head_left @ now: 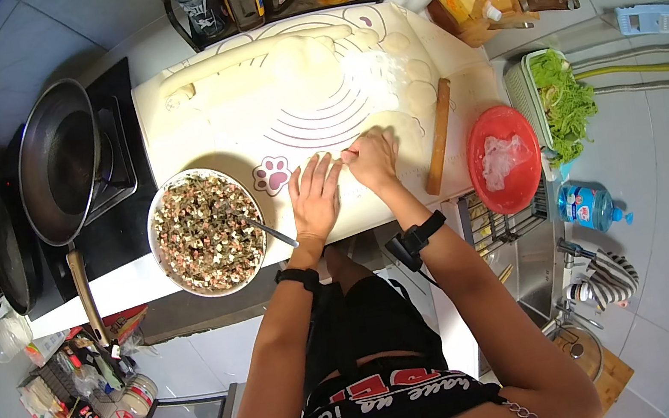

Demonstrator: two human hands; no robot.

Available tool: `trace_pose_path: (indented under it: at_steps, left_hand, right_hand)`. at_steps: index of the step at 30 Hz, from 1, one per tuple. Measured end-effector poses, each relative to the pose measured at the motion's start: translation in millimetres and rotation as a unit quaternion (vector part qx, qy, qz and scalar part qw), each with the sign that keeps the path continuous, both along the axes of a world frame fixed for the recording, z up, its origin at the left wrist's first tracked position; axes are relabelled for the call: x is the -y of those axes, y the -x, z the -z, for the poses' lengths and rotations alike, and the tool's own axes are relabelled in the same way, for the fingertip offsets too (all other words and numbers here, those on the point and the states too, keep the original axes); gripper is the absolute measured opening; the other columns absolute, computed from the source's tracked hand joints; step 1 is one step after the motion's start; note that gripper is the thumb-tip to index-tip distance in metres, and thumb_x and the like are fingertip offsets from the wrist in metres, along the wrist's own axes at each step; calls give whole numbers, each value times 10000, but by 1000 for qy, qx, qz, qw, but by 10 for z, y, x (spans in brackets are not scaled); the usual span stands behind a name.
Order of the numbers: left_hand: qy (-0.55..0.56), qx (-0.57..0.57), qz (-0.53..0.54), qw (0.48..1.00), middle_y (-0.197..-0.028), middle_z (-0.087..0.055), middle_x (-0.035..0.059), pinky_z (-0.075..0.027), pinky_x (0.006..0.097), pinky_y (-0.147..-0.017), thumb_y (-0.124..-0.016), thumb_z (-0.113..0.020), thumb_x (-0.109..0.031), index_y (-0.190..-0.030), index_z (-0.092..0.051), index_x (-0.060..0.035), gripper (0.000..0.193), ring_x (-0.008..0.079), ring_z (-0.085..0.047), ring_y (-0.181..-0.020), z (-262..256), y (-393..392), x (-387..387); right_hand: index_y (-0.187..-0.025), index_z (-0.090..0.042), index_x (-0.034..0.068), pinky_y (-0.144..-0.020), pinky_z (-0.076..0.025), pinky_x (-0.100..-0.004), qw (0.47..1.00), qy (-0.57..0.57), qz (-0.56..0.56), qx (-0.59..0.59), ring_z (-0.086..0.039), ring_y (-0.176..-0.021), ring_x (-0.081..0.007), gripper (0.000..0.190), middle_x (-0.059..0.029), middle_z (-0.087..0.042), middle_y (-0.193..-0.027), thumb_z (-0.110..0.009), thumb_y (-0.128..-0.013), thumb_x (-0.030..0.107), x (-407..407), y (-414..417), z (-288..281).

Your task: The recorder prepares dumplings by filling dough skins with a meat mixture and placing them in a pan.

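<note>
My left hand (315,197) lies palm down near the front edge of a pale printed pastry mat (214,142), fingers extended and slightly apart. Beside it, my right hand (373,158) presses down with curled fingers; glare and the fingers hide whatever is beneath. A flat piece of dough (389,119) lies just beyond the right hand. Farther back are a dough mass (304,71), a long dough rope (253,55) and several round dough wrappers (419,94) along the right. A wooden rolling pin (439,136) rests right of my hands. Left stands a bowl of chopped filling (208,231) with a spoon (273,231).
A frying pan (60,162) sits on the black cooktop (120,143) at left. On the right are a red basin (509,199) with crumpled plastic, a basket of greens (525,96) and a knife block (457,28). A bottle rack (280,16) stands behind the mat.
</note>
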State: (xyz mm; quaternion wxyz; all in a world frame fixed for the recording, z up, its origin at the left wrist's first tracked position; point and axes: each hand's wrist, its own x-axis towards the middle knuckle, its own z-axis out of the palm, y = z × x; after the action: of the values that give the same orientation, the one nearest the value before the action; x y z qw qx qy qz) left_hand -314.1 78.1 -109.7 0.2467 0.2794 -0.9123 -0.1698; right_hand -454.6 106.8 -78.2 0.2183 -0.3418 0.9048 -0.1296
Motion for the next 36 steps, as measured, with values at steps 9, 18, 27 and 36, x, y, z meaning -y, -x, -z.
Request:
trace_pose_path:
  at_steps: [9, 18, 27, 36]
  left_hand:
    - [-19, 46, -4, 999, -1246, -493, 60, -238, 448, -1011, -831, -512, -203, -1205, -516, -125, 382, 233, -401, -1209, -39, 4, -24]
    - [-11, 54, -8, 998, -1245, -491, 58, -242, 451, -1005, -826, -515, -191, -1224, -507, -136, 402, 230, -401, -1203, -7, 26, -12]
    - [42, 39, 4, 998, -1242, -499, 40, -253, 470, -990, -796, -576, -172, -1208, -540, -210, 416, 228, -416, -1191, -32, 34, -35]
    - [57, 22, 48, 997, -1194, -536, -10, -263, 465, -984, -768, -601, -135, -1129, -590, -215, 370, 203, -439, -1171, -13, 45, -57]
  right_hand:
    - [-676, -642, 96, -955, -258, -460, 991, 62, 9, -115, -394, -1059, -310, 162, -115, -514, -1019, -739, -678, 226, -4, -14, 129]
    - [-633, -611, 117, -951, -259, -469, 986, 100, 130, 8, -437, -1017, -330, 230, -124, -544, -959, -795, -603, 252, -241, 189, 111]
    - [-602, -569, 84, -946, -275, -420, 980, 122, 139, -71, -460, -920, -323, 292, -121, -530, -857, -778, -626, 287, -268, -102, 171]
    - [-611, -549, 80, -890, -301, -419, 966, 154, 88, -188, -442, -932, -311, 253, -92, -516, -841, -750, -668, 221, -294, -140, 298]
